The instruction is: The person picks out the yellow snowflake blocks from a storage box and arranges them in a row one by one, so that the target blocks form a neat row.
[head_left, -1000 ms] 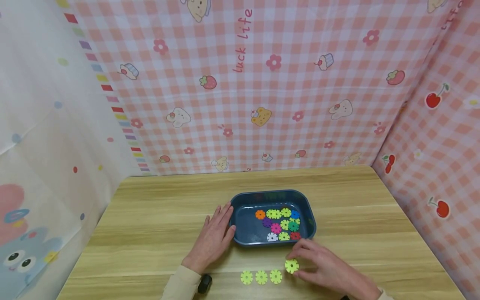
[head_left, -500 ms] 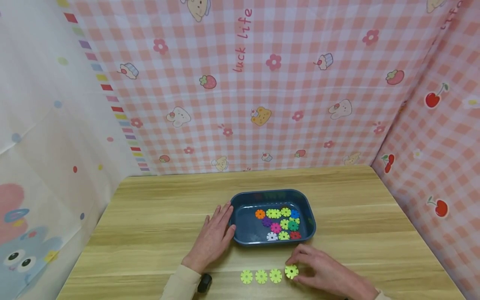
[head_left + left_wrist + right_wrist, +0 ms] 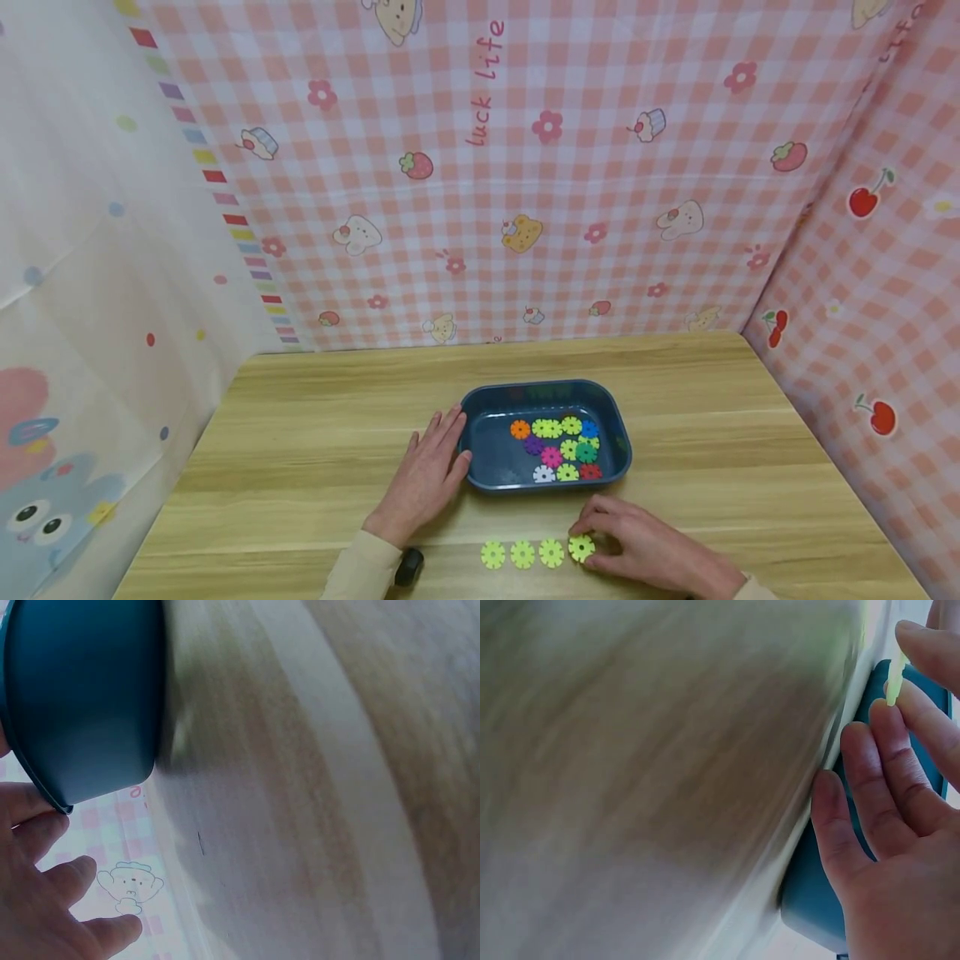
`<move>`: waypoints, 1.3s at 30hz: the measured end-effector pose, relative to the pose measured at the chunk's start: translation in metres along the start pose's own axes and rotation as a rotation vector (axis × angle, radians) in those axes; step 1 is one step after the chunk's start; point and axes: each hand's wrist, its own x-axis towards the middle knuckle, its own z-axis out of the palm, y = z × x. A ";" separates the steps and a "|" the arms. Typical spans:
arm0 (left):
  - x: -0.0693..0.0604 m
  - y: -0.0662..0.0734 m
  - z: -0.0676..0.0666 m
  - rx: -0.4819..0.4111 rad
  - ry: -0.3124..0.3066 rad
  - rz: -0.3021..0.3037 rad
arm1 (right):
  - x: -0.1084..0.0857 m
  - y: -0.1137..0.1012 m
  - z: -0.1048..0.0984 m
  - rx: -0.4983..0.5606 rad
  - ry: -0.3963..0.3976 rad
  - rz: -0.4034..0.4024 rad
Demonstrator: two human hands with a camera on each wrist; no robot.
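Low on the wooden table, the right hand (image 3: 641, 542) pinches a yellow-green notched disc (image 3: 581, 548) between thumb and fingers, at the right end of a row of similar discs (image 3: 522, 554). In the right wrist view the pinched disc (image 3: 895, 681) appears edge-on between thumb and fingertips. The left hand (image 3: 423, 479) rests its extended fingers against the left side of a dark blue tray (image 3: 487, 483). In the left wrist view, fingers of that hand (image 3: 45, 877) touch the rim of the tray (image 3: 82, 697).
Inside the tray lie several discs: orange, purple, pink (image 3: 551, 457), white, red, green, blue and yellow-green. A black wrist device (image 3: 409, 567) is by the left sleeve. Patterned cloth (image 3: 480, 192) stands behind the wooden table (image 3: 322, 433) and at both sides.
The right hand has moved down toward the table's near side with its disc, bringing it level with the row. The left hand has stayed against the tray.
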 end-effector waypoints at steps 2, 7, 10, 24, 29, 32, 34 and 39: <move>0.000 0.000 0.000 -0.002 -0.001 0.000 | 0.001 0.001 0.000 -0.009 -0.010 0.008; 0.000 -0.001 0.001 -0.004 -0.001 0.002 | 0.003 0.003 0.001 -0.042 -0.023 0.004; 0.000 -0.001 0.001 0.001 0.004 0.005 | 0.004 0.004 0.001 -0.054 -0.025 0.004; -0.001 -0.001 0.001 -0.004 0.019 0.015 | 0.007 0.002 0.002 -0.086 -0.031 0.019; -0.001 0.000 0.001 -0.003 0.021 0.017 | 0.007 0.004 0.004 -0.110 -0.022 -0.003; -0.001 0.000 0.001 -0.008 0.018 0.013 | 0.007 0.005 0.005 -0.122 -0.018 -0.014; 0.000 0.000 0.001 -0.007 0.018 0.012 | 0.007 0.005 0.005 -0.128 -0.016 -0.020; 0.000 -0.001 0.001 -0.003 0.017 0.013 | 0.005 0.001 0.001 -0.127 -0.015 -0.021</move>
